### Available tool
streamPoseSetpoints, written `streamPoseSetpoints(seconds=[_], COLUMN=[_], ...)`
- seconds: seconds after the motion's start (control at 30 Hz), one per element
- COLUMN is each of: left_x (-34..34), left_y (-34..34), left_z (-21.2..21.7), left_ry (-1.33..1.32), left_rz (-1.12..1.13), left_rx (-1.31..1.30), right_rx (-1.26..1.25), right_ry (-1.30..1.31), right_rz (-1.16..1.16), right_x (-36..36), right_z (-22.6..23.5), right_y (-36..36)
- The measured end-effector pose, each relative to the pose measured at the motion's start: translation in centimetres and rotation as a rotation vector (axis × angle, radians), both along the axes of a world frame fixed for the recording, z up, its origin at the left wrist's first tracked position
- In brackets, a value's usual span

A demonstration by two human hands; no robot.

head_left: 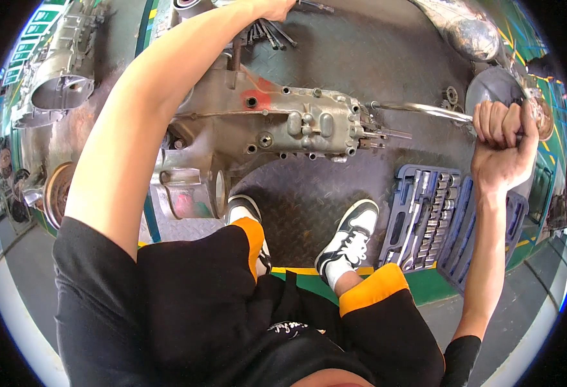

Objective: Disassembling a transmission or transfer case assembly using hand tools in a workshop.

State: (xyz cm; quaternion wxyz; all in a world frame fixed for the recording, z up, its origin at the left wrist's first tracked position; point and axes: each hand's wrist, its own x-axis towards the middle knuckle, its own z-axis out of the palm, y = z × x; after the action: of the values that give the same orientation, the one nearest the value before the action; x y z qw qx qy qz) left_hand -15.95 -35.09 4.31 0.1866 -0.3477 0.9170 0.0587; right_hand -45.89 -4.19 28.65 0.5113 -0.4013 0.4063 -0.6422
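Note:
My right hand [504,145] is closed in a fist round one end of a long, shiny metal bar [428,111]. The bar's other end comes close to the shafts [386,134] that stick out of a grey gearbox housing [283,126]. Reaching across the housing to the far side, my left hand [277,9] is cut off by the top edge, so its fingers are hidden. A thin bolt-like piece [315,6] shows beside it; whether I hold it cannot be seen. Several long bolts [272,33] lie in a heap just below that hand.
An open blue socket set case [396,222] lies at the right, near my shoe [354,235]. Beyond my right hand are a dark round bowl-shaped part [495,90] and a small gear [450,95]. Another metal housing [61,84] stands at the far left.

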Motion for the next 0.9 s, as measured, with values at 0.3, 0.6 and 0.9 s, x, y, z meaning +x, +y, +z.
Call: streamPoseSetpoints(seconds=[0.3, 0.6, 0.9], left_x=[-1.1, -0.5, 1.0], left_y=[2.4, 5.1, 4.4], left_z=[1.2, 2.2, 0.2], left_ry=[0.083, -0.138, -0.003], left_rz=[-0.177, -0.327, -0.882], left_rx=[0.157, 0.152, -0.063], right_rx=[-0.066, -0.032, 0.013], right_ry=[0.092, 0.054, -0.054], right_rz=[0.054, 0.02, -0.087], right_x=[-1.7, -2.6, -4.2], right_z=[-0.7, -0.6, -0.7], right_y=[4.6, 5.1, 4.9])
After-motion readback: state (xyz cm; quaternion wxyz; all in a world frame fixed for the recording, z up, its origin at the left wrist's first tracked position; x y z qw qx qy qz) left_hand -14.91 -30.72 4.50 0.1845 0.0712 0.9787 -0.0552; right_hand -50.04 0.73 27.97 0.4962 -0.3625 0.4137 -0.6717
